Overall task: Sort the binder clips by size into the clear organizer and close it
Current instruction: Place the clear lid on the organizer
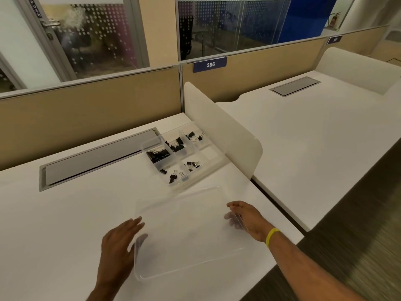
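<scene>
Both hands grip clear lid (organizer open).

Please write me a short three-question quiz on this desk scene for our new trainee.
1. True or false: the clear lid already covers the organizer.
2. Which hand wears the yellow wristband?
3. The binder clips lie: A) loose on the desk, B) in the organizer's compartments, C) on the lid.

Key: 1. False, both hands, left hand and right hand, hold it on the desk nearer the person. 2. The right. 3. B.
</scene>
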{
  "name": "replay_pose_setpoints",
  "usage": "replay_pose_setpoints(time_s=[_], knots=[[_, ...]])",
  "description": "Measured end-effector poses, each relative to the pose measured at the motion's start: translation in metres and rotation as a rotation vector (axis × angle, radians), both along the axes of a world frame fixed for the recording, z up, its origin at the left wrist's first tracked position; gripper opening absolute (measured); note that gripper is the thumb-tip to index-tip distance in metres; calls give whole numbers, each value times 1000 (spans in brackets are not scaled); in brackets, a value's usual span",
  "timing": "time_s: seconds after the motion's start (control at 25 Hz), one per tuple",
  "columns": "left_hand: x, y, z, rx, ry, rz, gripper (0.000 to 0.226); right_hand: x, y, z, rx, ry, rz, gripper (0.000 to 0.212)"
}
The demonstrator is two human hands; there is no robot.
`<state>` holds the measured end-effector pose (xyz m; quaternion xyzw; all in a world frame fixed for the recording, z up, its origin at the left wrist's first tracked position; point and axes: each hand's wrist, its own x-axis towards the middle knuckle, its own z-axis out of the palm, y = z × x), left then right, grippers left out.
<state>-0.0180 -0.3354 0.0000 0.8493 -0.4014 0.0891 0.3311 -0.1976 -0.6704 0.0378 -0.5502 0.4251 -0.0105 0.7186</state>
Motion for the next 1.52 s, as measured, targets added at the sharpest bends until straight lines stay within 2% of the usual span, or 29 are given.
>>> replay_pose_setpoints(time_s=[0.16,0.28,0.36,0.48,0.56,0.76,0.88,1.08,1.24,1.4,1.52], knots=[[9,-11,39,-240,116,82,43,3,-4,12,233,-192,23,32],[10,-22,62,-312,287,258,21,12,-4,19,261,-341,-25,33],[12,-25,69,-366,452,304,11,21,-3,22,142,-348,-36,30],[15,-33,74,-475,656,310,15,31,-4,21,-213,-270,-22,25],[16,-39,71,-589,800,362,18,36,-1,22,-364,-236,12,19],[16,-43,61,-737,1231,539,22,48,-1,20,-370,-226,2,22],[17,-50,54,-819,1379,603,23,59,-5,19,-319,-236,47,23],[28,-74,53,-862,1369,609,20,84,-25,12,-419,-168,-4,16],[38,-107,51,-755,1165,548,14,116,-56,14,-578,-183,-58,12],[62,-151,48,-669,1046,515,24,162,-102,21,-733,-160,-62,24],[80,-178,49,-597,921,513,37,194,-129,23,-717,-147,1,28]])
